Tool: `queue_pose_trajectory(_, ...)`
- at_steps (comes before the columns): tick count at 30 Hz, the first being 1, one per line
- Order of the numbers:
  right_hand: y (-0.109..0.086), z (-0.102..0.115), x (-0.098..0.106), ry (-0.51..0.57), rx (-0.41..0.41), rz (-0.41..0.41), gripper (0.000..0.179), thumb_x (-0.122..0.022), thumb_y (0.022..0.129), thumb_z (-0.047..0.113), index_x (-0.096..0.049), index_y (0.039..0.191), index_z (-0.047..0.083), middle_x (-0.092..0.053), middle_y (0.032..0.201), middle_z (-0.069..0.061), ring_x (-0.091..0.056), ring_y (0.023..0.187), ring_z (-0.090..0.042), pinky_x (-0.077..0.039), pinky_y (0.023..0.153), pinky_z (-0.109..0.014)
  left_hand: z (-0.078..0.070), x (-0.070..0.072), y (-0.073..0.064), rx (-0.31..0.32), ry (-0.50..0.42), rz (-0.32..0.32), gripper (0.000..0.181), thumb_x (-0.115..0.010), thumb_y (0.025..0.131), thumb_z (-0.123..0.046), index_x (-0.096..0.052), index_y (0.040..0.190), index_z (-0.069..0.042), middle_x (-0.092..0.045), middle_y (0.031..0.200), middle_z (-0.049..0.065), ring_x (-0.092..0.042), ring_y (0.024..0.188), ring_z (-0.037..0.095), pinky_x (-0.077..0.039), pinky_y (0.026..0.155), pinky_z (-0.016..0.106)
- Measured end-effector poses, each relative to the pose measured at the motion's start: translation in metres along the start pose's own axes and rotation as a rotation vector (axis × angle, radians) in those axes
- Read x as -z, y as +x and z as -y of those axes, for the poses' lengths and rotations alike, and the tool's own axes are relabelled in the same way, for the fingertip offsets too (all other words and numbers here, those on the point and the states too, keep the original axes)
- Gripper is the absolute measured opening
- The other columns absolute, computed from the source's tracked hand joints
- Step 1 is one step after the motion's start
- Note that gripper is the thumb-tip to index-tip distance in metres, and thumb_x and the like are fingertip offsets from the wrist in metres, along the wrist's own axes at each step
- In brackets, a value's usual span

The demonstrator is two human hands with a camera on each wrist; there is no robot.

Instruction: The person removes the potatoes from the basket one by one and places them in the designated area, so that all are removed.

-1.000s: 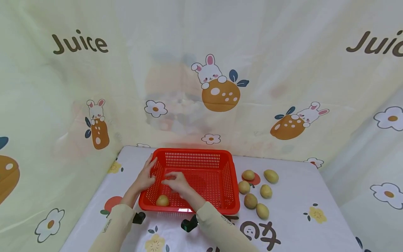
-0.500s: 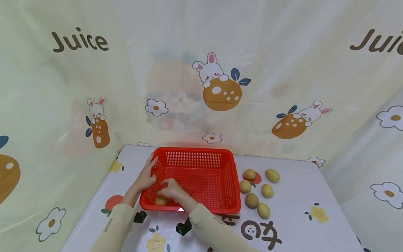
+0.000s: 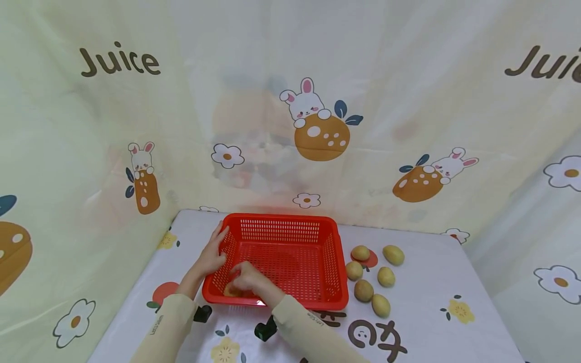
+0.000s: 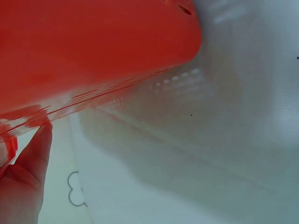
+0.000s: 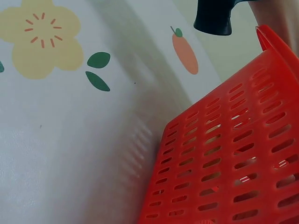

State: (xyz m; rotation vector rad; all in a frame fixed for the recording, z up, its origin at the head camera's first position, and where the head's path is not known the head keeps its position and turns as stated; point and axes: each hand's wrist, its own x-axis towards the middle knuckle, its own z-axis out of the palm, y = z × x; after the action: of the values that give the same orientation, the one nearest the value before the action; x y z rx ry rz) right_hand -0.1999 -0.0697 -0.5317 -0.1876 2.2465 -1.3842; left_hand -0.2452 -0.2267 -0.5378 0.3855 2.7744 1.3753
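A red plastic basket [image 3: 290,300] with slotted walls stands on the table. At its left side my left hand [image 3: 210,257] holds the rim, thumb toward the inside; in the left wrist view one finger [image 4: 38,149] touches the wall below the rim. Inside the near left corner, my right hand [image 3: 249,278] reaches down with curled fingers and grips a potato [image 3: 230,291], mostly covered by the hand. The right wrist view shows only the basket's outer wall [image 5: 224,154], so the grip is hidden there.
Several loose potatoes [image 3: 364,291] lie on the patterned tablecloth [image 3: 426,333] just right of the basket. A printed curtain [image 3: 254,55] hangs close behind and on the sides. Black wrist-worn pieces [image 3: 265,328] sit below the forearms, near the basket's front edge.
My right hand has moved left and down inside the basket, from above the bottom onto the potato in the near left corner. The left hand stays at the rim.
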Motion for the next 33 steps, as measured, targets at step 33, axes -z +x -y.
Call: queue_pose_trajectory(33, -0.022, -0.005, 0.022, 0.313, 0.026, -0.001, 0.033, -0.065, 0.084, -0.009, -0.066, 0.117, -0.006, -0.068, 0.087, -0.012, -0.068, 0.072, -0.022, -0.058, 0.061, -0.044, -0.002, -0.001, -0.001, -0.073, 0.037, -0.005, 0.082, -0.047, 0.071, 0.017, -0.026, 0.15, 0.011, -0.004, 0.161, 0.027, -0.01, 0.146, 0.047, -0.027, 0.109, 0.06)
